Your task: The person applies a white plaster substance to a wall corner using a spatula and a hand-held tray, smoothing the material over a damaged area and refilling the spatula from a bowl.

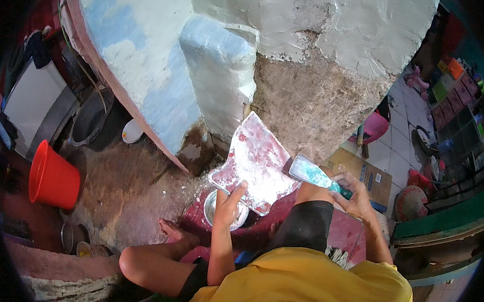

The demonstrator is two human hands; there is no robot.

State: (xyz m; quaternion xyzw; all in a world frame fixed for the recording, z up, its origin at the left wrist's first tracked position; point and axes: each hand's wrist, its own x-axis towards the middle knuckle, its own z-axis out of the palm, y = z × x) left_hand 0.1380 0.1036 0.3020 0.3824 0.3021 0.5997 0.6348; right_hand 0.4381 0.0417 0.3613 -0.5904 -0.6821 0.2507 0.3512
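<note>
The left fingers (240, 190) grip the smeared board (259, 160) by its near edge, thumb on top, a round pot (210, 208) below them. The right fingers (351, 181) clasp the scraper (310, 172) by its handle, blade left of them.

Relative to the board (252, 136): left hand (229, 206) at its near edge; container (210, 208) below that edge; scraper (310, 170), in the right hand (355, 197), at its right edge; cardboard (381, 183) lies further right; wall (310, 100) stands beyond; bucket (54, 175) far left.
</note>
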